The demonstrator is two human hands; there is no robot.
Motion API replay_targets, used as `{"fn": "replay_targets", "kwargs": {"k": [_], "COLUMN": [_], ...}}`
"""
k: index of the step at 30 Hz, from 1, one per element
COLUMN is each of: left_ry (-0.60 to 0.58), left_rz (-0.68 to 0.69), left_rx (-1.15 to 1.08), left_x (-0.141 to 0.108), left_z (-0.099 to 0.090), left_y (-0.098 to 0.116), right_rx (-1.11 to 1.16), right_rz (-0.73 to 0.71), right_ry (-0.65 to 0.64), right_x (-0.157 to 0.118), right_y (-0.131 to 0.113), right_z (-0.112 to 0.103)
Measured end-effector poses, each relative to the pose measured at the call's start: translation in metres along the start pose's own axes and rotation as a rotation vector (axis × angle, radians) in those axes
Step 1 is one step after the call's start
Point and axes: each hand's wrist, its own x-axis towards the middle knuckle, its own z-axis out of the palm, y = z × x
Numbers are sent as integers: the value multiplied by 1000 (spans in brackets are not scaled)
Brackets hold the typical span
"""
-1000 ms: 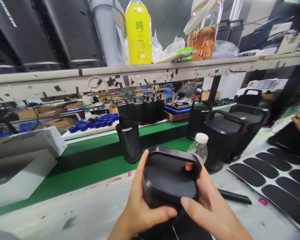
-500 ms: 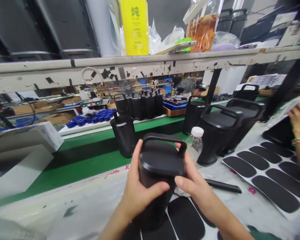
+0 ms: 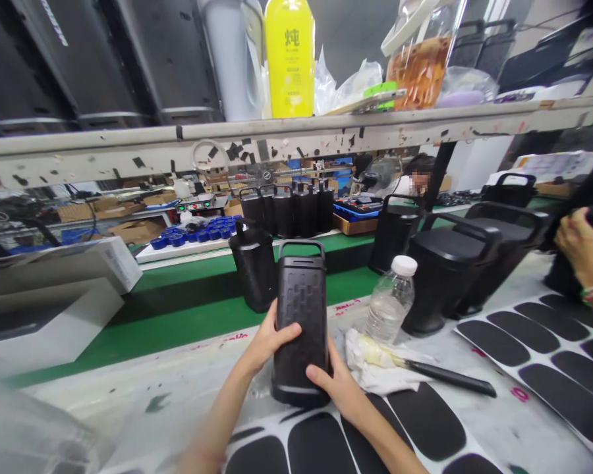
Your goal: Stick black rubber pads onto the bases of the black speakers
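A black handled housing [image 3: 302, 296], oblong with a loop handle on top and a pattern of raised rectangles on its broad face, stands close to upright in both my hands. My left hand [image 3: 269, 339] grips its left side, thumb across the front. Lower down, my right hand [image 3: 337, 378] wraps the right edge with its thumb on the front face. Fingers behind the housing are hidden. Below it lies a white sheet with black rounded pads [image 3: 316, 441]. Another black housing [image 3: 253, 263] stands just behind on the green strip.
To the right are a clear bottle [image 3: 390, 299], a black-handled brush [image 3: 449, 377] on white wrapping, and more black housings [image 3: 454, 263]. A co-worker's hand [image 3: 586, 247] is at far right. An open white box [image 3: 54, 329] sits left; a shelf [image 3: 277, 135] crosses above.
The housing has tipped from top-towards-me to nearly upright, so its patterned face now shows. Both hands have shifted with it. The co-worker's hand at right now has a dark object beside it.
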Motion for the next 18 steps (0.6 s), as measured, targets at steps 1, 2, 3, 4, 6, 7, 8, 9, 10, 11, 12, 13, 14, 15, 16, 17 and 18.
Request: {"fn": "replay_targets", "kwargs": {"k": [1, 2, 3, 4, 6, 7, 8, 9, 10, 11, 12, 13, 14, 15, 16, 17, 18], "left_ry": [2, 11, 24, 41, 82, 104, 126, 144, 157, 167, 178, 187, 193, 199, 203, 207, 215], "left_rz": [-16, -29, -43, -55, -78, -88, -97, -106, -116, -130, -147, -168, -190, -215, -238, -258, -273], "left_rx": [-13, -27, -41, -53, -71, -75, -78, -77, -74, -69, -61, -53, -46, -42, -40, -42, -50], "left_x": [1, 3, 4, 5, 6, 7, 7, 9, 12, 16, 22, 31, 42, 54, 68, 82, 97], "left_z": [2, 4, 6, 8, 10, 9, 8, 6, 4, 3, 1, 1, 2, 4, 8, 11, 16], "left_y": [-4, -7, -9, -11, -14, -15, -17, -19, -21, -24, -26, -28, -30, -32, -34, -36, -37], "right_rx": [-24, -56, -93, -132, -202, -230, -254, -278, -303, -333, -365, -401, -439, -479, -518, -556, -593], "right_rz": [1, 3, 2, -3, -23, -37, -54, -72, -91, -113, -137, -162, -189, -219, -253, -290, -326], "right_ry": [33, 65, 98, 131, 193, 226, 259, 293, 324, 352, 376, 397, 415, 430, 441, 448, 450], "right_x": [2, 3, 4, 5, 4, 4, 5, 5, 7, 9, 11, 14, 17, 20, 22, 24, 26], "right_y": [6, 12, 19, 26, 40, 46, 52, 58, 64, 69, 75, 80, 84, 89, 93, 96, 99], "right_z": [-1, -3, -5, -6, -7, -7, -5, -4, -2, 0, 2, 3, 4, 5, 5, 5, 5]}}
